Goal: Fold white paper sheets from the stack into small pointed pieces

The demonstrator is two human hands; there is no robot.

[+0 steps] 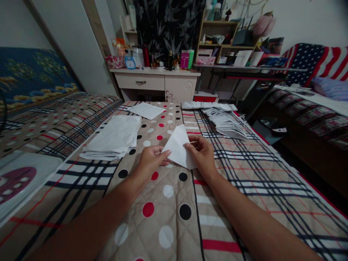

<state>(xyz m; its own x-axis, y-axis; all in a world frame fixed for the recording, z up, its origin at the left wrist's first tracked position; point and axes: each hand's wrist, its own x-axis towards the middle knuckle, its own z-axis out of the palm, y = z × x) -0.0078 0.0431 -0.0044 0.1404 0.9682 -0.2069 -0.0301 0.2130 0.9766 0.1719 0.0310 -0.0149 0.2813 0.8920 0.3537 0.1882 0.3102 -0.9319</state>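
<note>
A folded piece of white paper (pixel 179 146) is held just above the patterned bedspread, between my two hands. My left hand (pixel 154 156) pinches its left corner, thumb on top. On the right side, my right hand (pixel 201 152) grips the edge with the thumb across the front and fingers curled behind. To the left lies a stack of white paper sheets (pixel 111 136), its edges slightly uneven. Beyond that rests another white sheet (pixel 146 110). At the right, a fanned row of folded white papers (pixel 225 123) spreads over the plaid part of the cloth.
The bedspread (pixel 168 224) has dots and plaid. A white flat case with a pink patch (pixel 35 163) lies at the left edge. Behind stands a white dresser (pixel 152 81) with a blue clock (pixel 129 62). A desk with shelves (pixel 220 45) is at the back right.
</note>
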